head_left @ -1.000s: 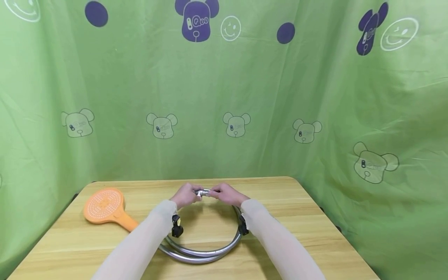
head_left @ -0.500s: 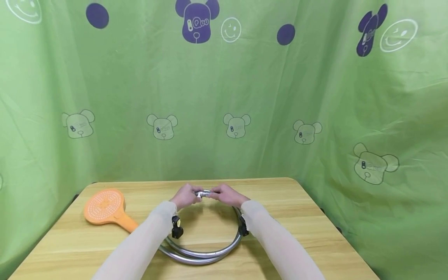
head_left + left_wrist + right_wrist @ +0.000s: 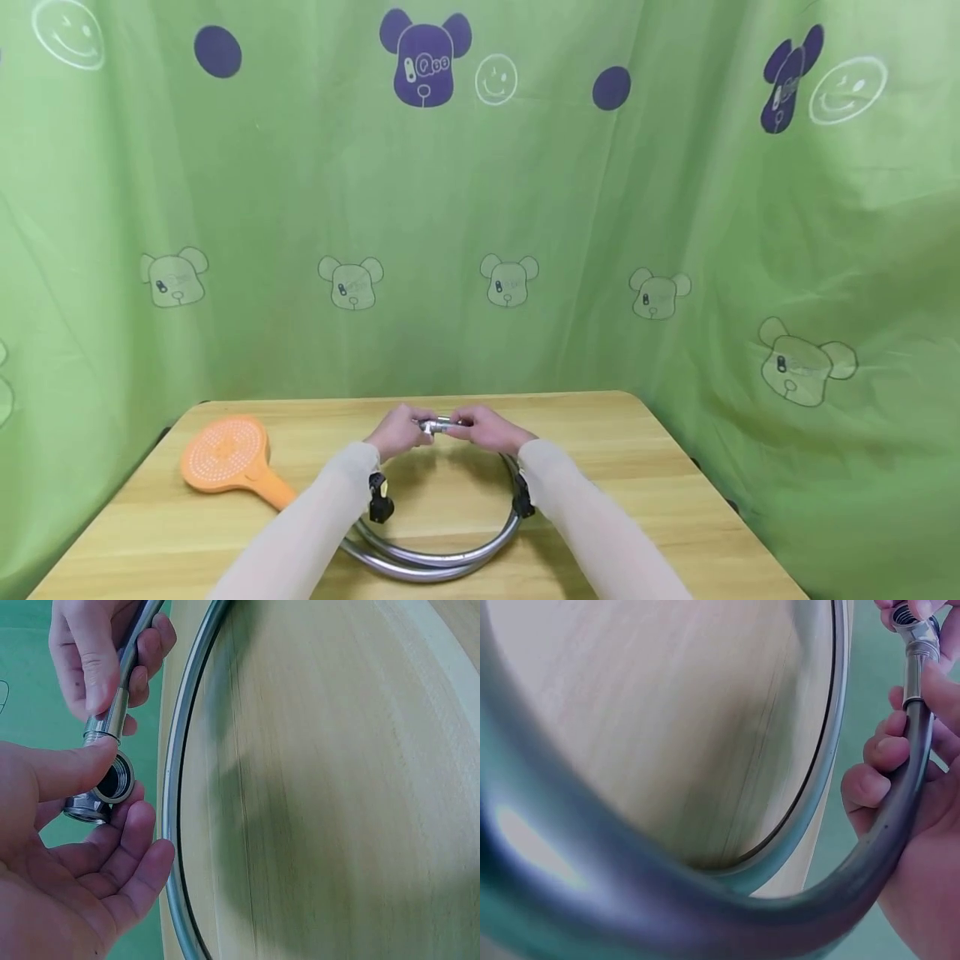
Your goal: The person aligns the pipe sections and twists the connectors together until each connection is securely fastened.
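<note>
My left hand pinches a chrome threaded fitting between thumb and fingers. In the left wrist view the fitting has a round threaded opening facing the camera and another end pointing down. My right hand grips the end of a silver shower hose, fingers curled round it just behind its metal end sleeve. The sleeve meets the fitting in line, the two hands close together above the table. The rest of the hose hangs and lies in a loop below them.
An orange shower head lies face up on the left of the wooden table, its handle end hidden by the left sleeve. A green patterned curtain surrounds the table's back and sides.
The head view has tilted upward a little, so everything sits lower in it. The right hand's fingers have shifted slightly at the sleeve. Both hands still hold the joined parts.
</note>
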{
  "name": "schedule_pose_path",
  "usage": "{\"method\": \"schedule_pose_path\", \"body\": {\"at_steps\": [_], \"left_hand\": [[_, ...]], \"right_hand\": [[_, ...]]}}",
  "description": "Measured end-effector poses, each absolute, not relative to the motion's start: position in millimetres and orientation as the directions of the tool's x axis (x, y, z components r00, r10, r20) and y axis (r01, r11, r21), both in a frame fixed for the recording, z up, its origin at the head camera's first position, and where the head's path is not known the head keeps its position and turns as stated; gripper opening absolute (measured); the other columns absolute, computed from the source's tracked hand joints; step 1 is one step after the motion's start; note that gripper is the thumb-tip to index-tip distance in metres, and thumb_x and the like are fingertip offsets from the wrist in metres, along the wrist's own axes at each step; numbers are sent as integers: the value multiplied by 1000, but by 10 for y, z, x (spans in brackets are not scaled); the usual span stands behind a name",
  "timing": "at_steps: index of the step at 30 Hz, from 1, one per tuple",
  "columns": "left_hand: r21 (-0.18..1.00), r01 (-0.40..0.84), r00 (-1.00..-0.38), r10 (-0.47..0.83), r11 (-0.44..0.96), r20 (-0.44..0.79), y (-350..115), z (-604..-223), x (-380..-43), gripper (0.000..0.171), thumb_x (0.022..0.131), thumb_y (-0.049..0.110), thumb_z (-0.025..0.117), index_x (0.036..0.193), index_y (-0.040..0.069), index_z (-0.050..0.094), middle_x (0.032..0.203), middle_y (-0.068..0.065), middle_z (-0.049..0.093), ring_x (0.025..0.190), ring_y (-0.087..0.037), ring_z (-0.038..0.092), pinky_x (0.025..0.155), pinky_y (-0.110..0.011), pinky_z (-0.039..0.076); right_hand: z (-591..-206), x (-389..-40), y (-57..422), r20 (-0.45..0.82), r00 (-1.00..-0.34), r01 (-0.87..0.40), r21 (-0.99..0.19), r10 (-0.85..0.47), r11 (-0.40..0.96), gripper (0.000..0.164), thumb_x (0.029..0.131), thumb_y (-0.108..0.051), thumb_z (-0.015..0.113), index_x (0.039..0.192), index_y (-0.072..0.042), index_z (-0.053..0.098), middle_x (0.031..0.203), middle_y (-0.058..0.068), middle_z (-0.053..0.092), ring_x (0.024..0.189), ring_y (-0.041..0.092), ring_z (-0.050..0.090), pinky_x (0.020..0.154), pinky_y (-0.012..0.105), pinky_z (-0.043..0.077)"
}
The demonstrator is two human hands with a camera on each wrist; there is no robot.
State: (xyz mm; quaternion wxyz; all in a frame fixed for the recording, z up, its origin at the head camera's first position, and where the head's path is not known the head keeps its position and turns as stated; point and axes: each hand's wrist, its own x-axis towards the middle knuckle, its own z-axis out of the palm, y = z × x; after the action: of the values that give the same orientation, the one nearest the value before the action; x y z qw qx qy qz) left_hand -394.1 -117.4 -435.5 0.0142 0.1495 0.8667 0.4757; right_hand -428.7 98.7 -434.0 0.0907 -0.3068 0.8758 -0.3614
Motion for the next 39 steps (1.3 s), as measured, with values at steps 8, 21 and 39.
{"method": "schedule_pose_path", "body": {"at_steps": [8,21,39], "left_hand": [[832,238,-955,278,501,106,-1170,-4305,-3935,36,82,-1,73,116,8,74,78,-4,64,62,-13,46,53,-24,41],[833,221,-965,239,508,110,-1142,-4295,-3946,40,79,-4,75,118,7,74,96,-9,73,67,-15,52,57,-25,45],[847,200,-967,240,493,89,-1155,-4308,-3907,41,79,-4,74,118,6,74,90,-8,71,64,-14,50,54,-24,43]], "right_hand": [[-4299,-4300,977,63,-806,-453,-704,-588,546,20,98,-27,66,107,-8,66,78,-1,52,70,13,46,62,27,40],[-4301,-4342,974,12,-818,-423,-689,-575,588,38,104,-39,54,112,-6,72,66,-5,44,59,11,38,53,26,34],[-4339,-4289,954,59,-810,-458,-685,-583,566,32,102,-33,59,108,-4,69,71,-4,47,65,12,42,60,26,37]]}}
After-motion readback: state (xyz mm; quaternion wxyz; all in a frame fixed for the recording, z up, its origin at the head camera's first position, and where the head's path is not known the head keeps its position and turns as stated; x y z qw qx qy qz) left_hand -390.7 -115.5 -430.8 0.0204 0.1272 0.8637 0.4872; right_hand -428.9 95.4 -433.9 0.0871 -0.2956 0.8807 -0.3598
